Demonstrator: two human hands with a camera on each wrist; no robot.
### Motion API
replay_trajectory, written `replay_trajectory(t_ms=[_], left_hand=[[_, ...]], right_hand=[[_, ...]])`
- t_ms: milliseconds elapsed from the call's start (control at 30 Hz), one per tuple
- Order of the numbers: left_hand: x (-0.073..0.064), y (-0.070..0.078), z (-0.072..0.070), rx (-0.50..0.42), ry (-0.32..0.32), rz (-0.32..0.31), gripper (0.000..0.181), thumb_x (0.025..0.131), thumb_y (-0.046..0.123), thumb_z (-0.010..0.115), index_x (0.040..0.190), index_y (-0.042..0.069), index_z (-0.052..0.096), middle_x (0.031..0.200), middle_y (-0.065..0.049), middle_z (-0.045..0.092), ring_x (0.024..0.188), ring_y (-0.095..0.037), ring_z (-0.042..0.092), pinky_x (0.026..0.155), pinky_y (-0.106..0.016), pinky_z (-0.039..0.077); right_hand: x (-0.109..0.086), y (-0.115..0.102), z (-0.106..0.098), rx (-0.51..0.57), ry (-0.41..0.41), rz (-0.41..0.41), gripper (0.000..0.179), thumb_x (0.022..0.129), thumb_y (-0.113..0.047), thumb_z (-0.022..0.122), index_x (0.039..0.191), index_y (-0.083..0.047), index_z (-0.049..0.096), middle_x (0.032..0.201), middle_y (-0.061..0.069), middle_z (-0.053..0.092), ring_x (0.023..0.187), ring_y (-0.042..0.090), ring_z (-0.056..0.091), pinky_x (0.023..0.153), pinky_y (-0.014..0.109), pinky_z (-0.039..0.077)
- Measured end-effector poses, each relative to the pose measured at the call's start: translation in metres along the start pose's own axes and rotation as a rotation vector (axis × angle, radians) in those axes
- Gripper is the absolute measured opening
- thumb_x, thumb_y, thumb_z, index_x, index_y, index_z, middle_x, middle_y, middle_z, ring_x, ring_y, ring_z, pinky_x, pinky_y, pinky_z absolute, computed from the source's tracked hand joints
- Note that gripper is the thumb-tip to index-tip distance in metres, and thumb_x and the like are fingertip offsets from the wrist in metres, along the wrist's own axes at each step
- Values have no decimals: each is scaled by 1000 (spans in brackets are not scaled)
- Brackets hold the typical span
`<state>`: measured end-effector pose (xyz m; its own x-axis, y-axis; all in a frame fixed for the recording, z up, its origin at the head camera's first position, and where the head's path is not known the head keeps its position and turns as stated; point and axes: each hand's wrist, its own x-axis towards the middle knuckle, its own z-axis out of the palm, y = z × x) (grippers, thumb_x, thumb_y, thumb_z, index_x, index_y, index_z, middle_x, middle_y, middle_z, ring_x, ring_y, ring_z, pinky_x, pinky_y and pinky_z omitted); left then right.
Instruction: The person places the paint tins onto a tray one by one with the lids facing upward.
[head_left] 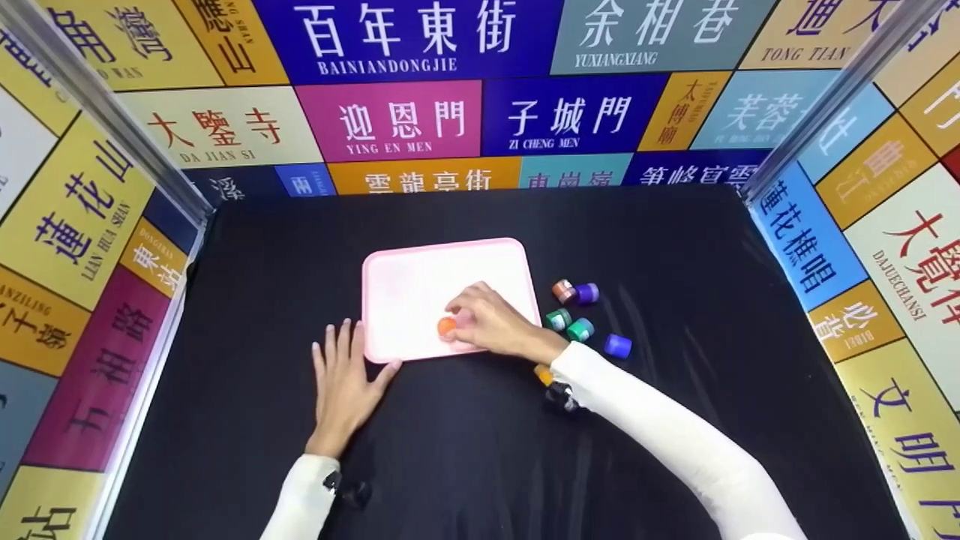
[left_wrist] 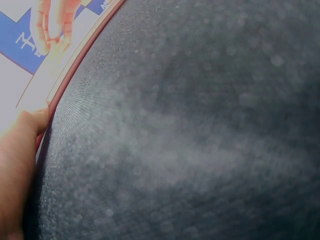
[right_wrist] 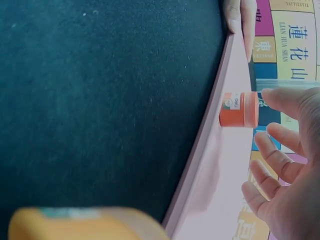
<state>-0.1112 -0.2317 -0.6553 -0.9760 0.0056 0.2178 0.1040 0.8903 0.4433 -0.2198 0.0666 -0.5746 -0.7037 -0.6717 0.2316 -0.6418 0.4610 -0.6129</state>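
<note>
In the head view, a small orange jar (head_left: 447, 328) stands on a white tray with a pink rim (head_left: 405, 285), near its front edge. My right hand (head_left: 491, 321) is over the jar, thumb and index finger on either side of it. The right wrist view shows the labelled orange jar (right_wrist: 239, 110) upright, with the spread fingertips (right_wrist: 267, 95) just off its lid. To the left, my left hand (head_left: 346, 382) lies on the black surface with straight fingers, its thumb at the tray's front left corner. The left wrist view shows that thumb (left_wrist: 35, 120) against the rim.
Right of the tray are a brown jar (head_left: 563, 291), a purple jar (head_left: 587, 293), green jars (head_left: 580, 329) and a blue jar (head_left: 618, 346). A yellow jar (head_left: 544, 374) is partly under the right wrist. Panels with printed characters (head_left: 390, 120) surround the black surface.
</note>
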Motion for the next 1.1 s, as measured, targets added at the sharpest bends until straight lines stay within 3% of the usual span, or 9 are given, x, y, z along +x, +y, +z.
replay_trajectory(t_ms=[233,567,833,1100], left_hand=[[0,0,0,-9,-1,1,99,101,62,71,170,1,36,177,-26,30,167,-50,15,133,-69,2],[-1,1,-1,-11,4,0,99,101,61,71,170,0,36,177,-27,30,167,-50,15,133,-68,2],[-1,2,-1,-11,10,5,99,101,61,71,170,0,36,176,-27,31,167,-51,16,133,-69,3],[-1,2,-2,-12,6,5,99,101,61,72,170,0,36,177,-27,31,167,-50,15,133,-68,2]], right_hand=[[-9,7,-15,4,21,12,35,91,-15,85,120,3,78,117,16,76,118,37,61,106,48,50],[-31,19,-34,-1,20,87,38,93,-22,85,122,1,78,121,15,75,123,34,60,111,47,50],[-45,31,-50,1,54,89,37,95,-21,85,122,2,77,123,15,75,126,36,59,113,51,46],[-60,45,-72,-3,110,160,36,94,-16,85,123,3,78,121,16,76,125,37,59,112,50,49]])
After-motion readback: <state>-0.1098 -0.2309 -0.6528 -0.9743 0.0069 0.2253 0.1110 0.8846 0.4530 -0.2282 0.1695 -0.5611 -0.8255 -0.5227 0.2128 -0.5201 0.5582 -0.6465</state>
